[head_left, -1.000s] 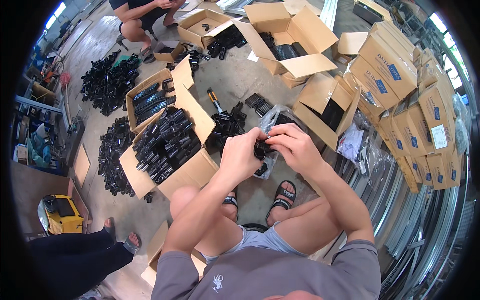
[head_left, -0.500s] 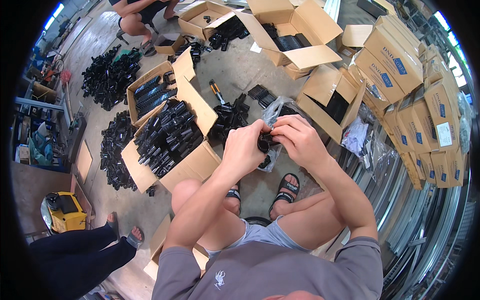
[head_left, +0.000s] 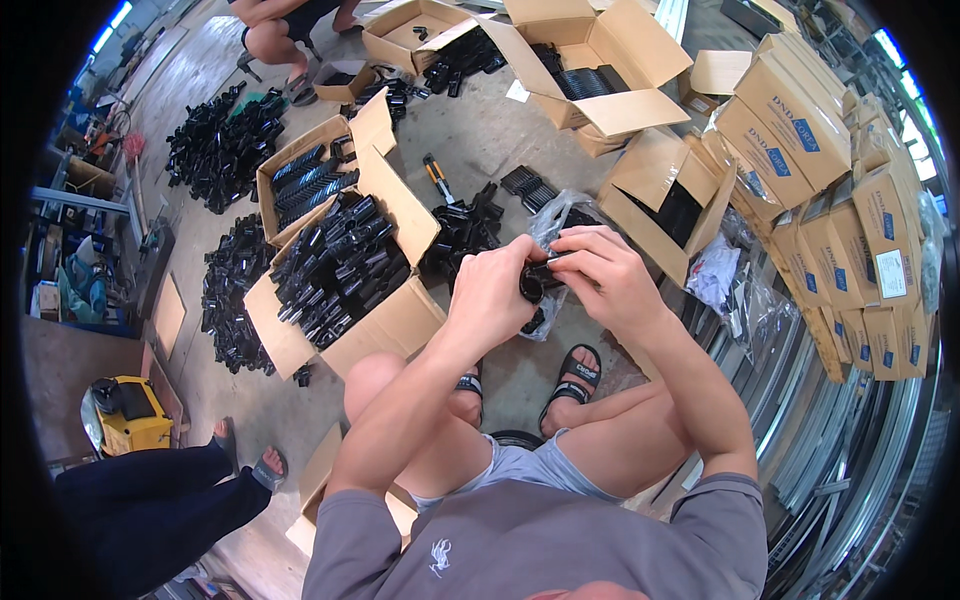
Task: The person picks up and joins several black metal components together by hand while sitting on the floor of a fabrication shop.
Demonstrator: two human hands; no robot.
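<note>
Stacked cardboard boxes (head_left: 785, 125) fill the upper right of the frame; an open box (head_left: 385, 328) of black parts (head_left: 335, 265) sits left of center. Mid-frame, a person's left hand (head_left: 492, 292) curls around a black fitting (head_left: 535, 279), while the right hand (head_left: 606, 272), nearly closed, pinches its upper edge; any smaller piece there is indistinct.

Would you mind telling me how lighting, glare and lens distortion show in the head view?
In the head view, the window at upper right glares white; the metal strips at lower right bend along the dark rim; the heaped black parts left of the hands catch highlights; between left hand and right hand, the black piece is too dark for fine detail.
</note>
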